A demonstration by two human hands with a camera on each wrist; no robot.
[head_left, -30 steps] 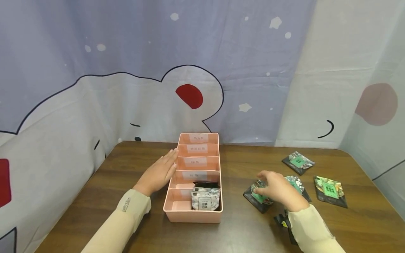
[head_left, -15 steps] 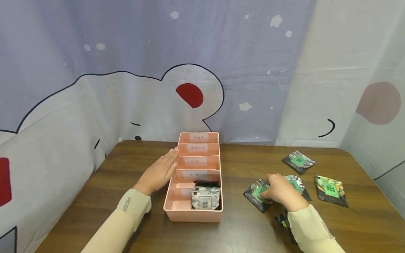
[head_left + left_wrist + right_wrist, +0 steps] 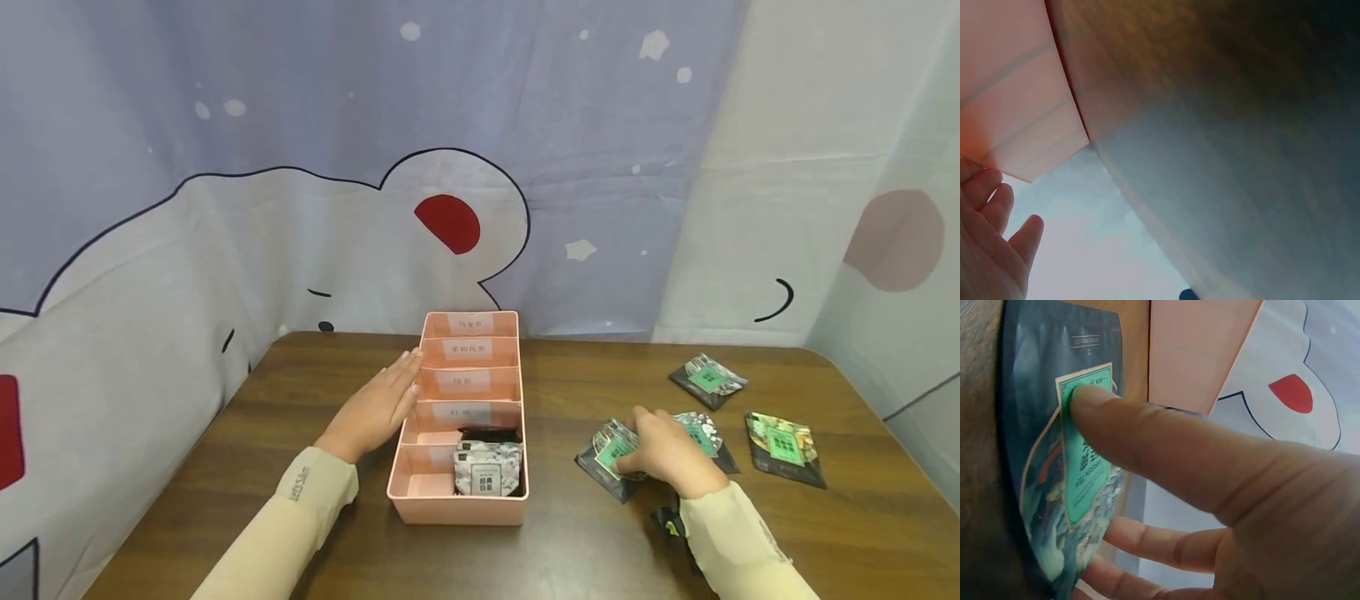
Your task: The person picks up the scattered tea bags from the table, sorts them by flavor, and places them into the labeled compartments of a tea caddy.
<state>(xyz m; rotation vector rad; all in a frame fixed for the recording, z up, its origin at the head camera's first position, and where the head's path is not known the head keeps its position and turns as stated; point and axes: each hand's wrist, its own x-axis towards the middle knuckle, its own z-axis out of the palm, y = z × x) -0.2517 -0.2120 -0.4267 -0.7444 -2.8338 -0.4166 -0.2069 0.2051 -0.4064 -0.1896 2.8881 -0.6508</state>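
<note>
A dark tea sachet (image 3: 597, 472) with a green label lies to the right of the pink divided box (image 3: 462, 511). My right hand (image 3: 670, 454) pinches it; in the right wrist view the thumb (image 3: 1141, 431) presses on the green label (image 3: 1085, 450) while the other fingers reach its far edge. Fingers straight, my left hand (image 3: 375, 411) rests along the box's left wall. White-patterned sachets (image 3: 486, 472) stand in the box's nearest compartment, with a dark sachet (image 3: 489, 434) behind them. The other compartments carry paper labels.
Three more sachets lie at the right: one at the back (image 3: 708, 381), one yellow-green (image 3: 784, 448), and one (image 3: 705, 437) partly behind the right hand. Under the right sleeve, a black item (image 3: 667, 521) is mostly hidden. A patterned curtain (image 3: 585, 167) hangs behind the table.
The right hand has come down onto the dark sachet; thumb and fingers now meet it, and its near-hand side looks slightly raised. The left hand stays at the box.
</note>
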